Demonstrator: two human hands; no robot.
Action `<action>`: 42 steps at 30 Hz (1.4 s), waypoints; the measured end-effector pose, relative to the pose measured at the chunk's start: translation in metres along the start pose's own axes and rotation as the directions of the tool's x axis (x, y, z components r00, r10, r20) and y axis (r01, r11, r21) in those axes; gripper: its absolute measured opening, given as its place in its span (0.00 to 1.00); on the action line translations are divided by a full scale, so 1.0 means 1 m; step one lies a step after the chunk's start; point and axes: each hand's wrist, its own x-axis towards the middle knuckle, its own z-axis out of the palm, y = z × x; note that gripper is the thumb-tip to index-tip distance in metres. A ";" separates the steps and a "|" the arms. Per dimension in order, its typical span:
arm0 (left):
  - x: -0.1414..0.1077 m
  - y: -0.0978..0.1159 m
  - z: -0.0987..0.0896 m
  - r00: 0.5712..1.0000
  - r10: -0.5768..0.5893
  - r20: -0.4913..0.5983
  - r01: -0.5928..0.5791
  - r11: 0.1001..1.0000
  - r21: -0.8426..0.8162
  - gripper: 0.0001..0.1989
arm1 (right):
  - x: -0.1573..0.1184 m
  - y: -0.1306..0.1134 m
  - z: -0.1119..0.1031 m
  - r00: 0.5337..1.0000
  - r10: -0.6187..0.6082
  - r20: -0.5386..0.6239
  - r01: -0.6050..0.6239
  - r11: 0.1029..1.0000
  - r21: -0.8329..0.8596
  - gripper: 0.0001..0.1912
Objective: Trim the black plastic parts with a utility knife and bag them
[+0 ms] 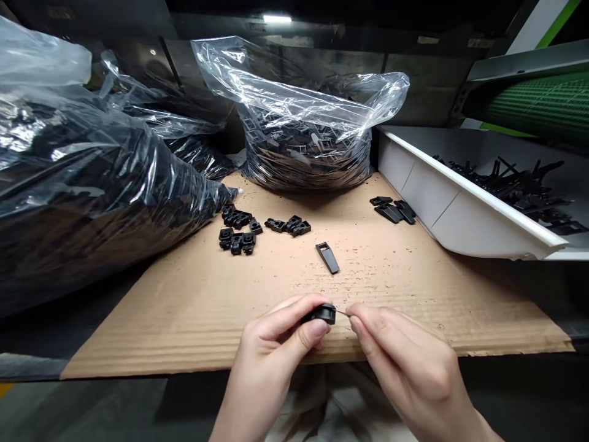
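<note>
My left hand (276, 344) pinches a small black plastic part (326, 314) between thumb and fingers, just above the front of the cardboard. The part's rounded, grooved end faces right; the rest is hidden by my fingers. My right hand (407, 347) is closed on a thin dark sliver (342, 313) that reaches to the part; whether it is joined to it I cannot tell. Beyond my hands lies a single tapered black piece (327, 258) with a square opening at its far end. Farther back are small black blocky parts (237, 240) and another little cluster of them (289, 226).
Flat tapered black pieces (390, 212) lie by a white tray (494, 212) of long black parts at right. A clear bag (306, 147) of black parts stands at the back. A large bag (92, 196) bulges over the left side. Dark crumbs dot the cardboard (184, 319).
</note>
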 end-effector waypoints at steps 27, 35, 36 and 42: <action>-0.008 0.002 0.007 0.946 0.321 -0.045 -0.302 0.925 0.232 0.16 | 0.005 -0.008 -0.021 0.786 0.433 0.442 -0.590 0.738 0.327 0.18; -0.009 0.000 0.006 0.920 0.391 0.018 -0.381 0.884 0.271 0.17 | 0.005 -0.004 -0.020 0.696 0.426 0.578 -0.652 0.711 0.262 0.20; -0.009 0.000 0.005 0.924 0.380 0.042 -0.376 0.884 0.279 0.18 | 0.007 -0.002 -0.022 0.657 0.422 0.624 -0.683 0.684 0.257 0.20; -0.007 0.001 -0.002 0.920 0.360 0.156 -0.390 0.881 0.268 0.19 | 0.022 0.016 -0.032 0.431 0.299 0.851 -0.826 0.511 0.239 0.14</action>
